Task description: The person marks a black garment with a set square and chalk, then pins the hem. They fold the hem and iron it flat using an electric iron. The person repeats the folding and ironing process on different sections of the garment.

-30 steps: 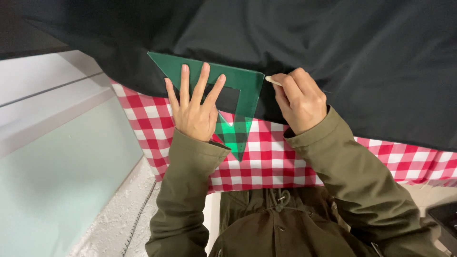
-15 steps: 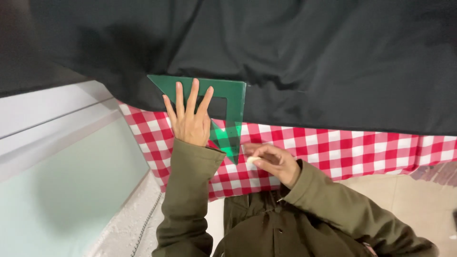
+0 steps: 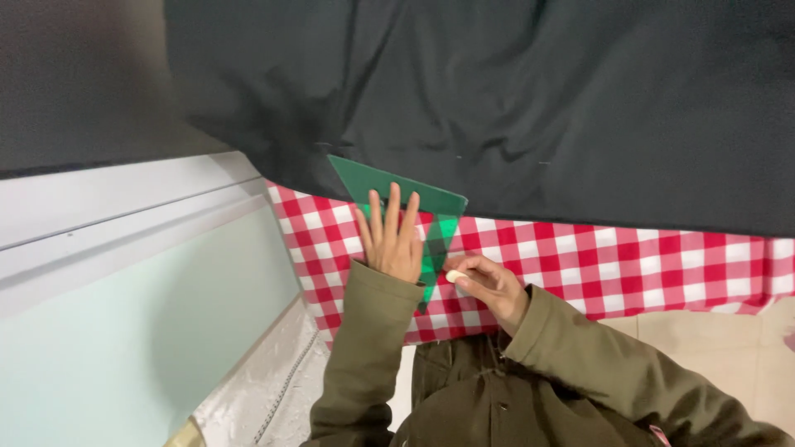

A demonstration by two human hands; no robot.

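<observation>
To the right of the right hand [image 3: 489, 285] the checked cloth [image 3: 629, 265] on the counter lies bare, so a hand can pass there. Just beyond both hands the black fabric [image 3: 513, 99] covers the surface. The left hand [image 3: 392, 240] presses on the green triangle ruler [image 3: 414, 203], which blocks that place.

No packages, labels, signs or screens are to be seen anywhere in the head view.

Left hand [image 3: 392, 242] lies flat, fingers spread; right hand [image 3: 489, 285] is pinched closed.
</observation>
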